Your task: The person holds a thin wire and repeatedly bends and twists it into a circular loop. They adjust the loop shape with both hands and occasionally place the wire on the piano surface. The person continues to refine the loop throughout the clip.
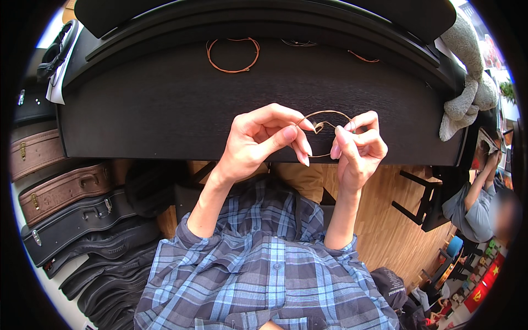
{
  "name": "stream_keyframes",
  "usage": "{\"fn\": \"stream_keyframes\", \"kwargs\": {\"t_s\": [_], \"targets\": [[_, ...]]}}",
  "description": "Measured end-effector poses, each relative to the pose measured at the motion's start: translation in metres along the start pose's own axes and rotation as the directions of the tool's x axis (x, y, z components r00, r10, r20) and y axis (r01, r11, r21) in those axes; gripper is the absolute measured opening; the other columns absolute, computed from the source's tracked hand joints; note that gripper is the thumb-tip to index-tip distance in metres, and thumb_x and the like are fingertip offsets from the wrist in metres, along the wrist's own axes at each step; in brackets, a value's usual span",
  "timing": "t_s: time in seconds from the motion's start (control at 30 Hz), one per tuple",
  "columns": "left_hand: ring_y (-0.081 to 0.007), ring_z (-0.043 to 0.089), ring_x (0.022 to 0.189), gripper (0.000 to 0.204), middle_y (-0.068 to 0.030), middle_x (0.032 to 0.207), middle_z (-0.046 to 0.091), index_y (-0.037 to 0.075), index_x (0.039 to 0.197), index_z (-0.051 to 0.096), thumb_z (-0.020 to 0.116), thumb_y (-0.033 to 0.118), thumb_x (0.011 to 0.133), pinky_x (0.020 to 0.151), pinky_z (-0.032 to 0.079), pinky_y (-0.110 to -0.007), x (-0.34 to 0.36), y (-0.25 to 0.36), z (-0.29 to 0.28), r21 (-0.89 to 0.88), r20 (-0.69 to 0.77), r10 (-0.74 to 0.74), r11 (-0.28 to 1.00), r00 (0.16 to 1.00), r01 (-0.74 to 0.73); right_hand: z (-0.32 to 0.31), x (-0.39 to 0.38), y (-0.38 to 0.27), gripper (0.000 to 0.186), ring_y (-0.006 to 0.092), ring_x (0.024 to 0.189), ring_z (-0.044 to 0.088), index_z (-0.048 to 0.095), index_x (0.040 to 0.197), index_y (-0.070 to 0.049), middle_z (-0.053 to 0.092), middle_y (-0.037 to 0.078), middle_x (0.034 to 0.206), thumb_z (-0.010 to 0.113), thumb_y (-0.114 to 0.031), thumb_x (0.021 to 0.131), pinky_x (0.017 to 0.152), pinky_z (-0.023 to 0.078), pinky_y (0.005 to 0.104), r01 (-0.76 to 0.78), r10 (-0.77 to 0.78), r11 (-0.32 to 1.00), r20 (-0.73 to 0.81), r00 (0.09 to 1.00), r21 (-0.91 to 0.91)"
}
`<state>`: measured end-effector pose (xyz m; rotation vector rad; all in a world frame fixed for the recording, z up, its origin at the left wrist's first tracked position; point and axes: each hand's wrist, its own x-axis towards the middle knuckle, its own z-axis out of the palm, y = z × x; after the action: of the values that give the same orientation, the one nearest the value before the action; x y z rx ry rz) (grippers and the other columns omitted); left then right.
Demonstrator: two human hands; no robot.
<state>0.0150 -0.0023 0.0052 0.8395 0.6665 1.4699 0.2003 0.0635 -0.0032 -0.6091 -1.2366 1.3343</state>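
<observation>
gold-ish wire loop (329, 111) pinched in your left hand (267, 135) and right hand (360, 146) near the front edge of the counter (143, 110), orange coil (230, 72) by the back edge

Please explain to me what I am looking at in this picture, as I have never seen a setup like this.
There is no robot here, just a person's two bare hands. The single picture comes from a wide fisheye camera worn on the person's head, looking down, so straight edges bend near the rim. The left hand and right hand hold a thin wire loop between them, above a black surface. Toward the far side of that surface lie a round coppery coil, some thin pale strands and another coppery strand. A grey plush toy is at the right end.
</observation>
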Motion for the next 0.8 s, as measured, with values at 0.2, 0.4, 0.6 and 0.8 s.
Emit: {"fn": "stream_keyframes", "kwargs": {"t_s": [0.2, 0.4, 0.6, 0.8], "targets": [[-0.0199, 0.07, 0.078, 0.019, -0.0141, 0.087, 0.069, -0.005, 0.112, 0.063, 0.056, 0.007, 0.099, 0.073, 0.059, -0.031, 0.001, 0.0, 0.001, 0.028, 0.02, -0.004, 1.0, 1.0, 0.004, 0.006, -0.001, -0.002, 0.027, 0.0117, 0.05, 0.061, 0.053, 0.065, 0.001, 0.056, 0.012, 0.097, 0.071, 0.018, 0.075, 0.039, 0.046, 0.0183, -0.004, -0.013, 0.993, -0.14, 0.99, -0.121], [-0.0196, 0.07, 0.077, 0.02, -0.0142, 0.085, 0.069, -0.006, 0.111, 0.063, 0.056, 0.008, 0.099, 0.072, 0.058, -0.031, 0.0, 0.002, 0.002, 0.021, 0.005, -0.042, 0.999, 0.999, 0.042, 0.01, -0.004, -0.001, 0.031, 0.0074, 0.047, 0.054, 0.049, 0.066, -0.003, 0.055, 0.01, 0.097, 0.069, 0.017, 0.078, 0.037, 0.038, 0.0164, 0.022, -0.069, 0.967, -0.18, 0.981, -0.253], [-0.0212, 0.07, 0.075, 0.021, -0.0155, 0.083, 0.069, -0.008, 0.111, 0.062, 0.057, 0.009, 0.099, 0.069, 0.059, -0.031, -0.001, 0.001, 0.002, 0.006, -0.001, -0.034, 0.999, 0.999, 0.034, 0.01, 0.0, -0.003, 0.027, 0.0122, 0.054, 0.063, 0.046, 0.088, 0.0, 0.059, 0.015, 0.103, 0.068, 0.015, 0.08, 0.04, 0.047, 0.0179, -0.031, -0.002, 0.984, -0.186, 0.983, -0.174], [-0.0219, 0.07, 0.069, 0.023, -0.0164, 0.079, 0.068, -0.008, 0.11, 0.06, 0.057, 0.012, 0.099, 0.066, 0.059, -0.031, 0.0, -0.001, -0.002, 0.03, -0.007, 0.043, 0.999, 0.999, -0.042, 0.007, 0.004, -0.006, 0.03, 0.0115, 0.065, 0.066, 0.052, 0.103, 0.001, 0.06, 0.014, 0.111, 0.07, 0.012, 0.082, 0.053, 0.053, 0.0202, -0.128, 0.116, 0.978, -0.083, 0.99, -0.162]]}}
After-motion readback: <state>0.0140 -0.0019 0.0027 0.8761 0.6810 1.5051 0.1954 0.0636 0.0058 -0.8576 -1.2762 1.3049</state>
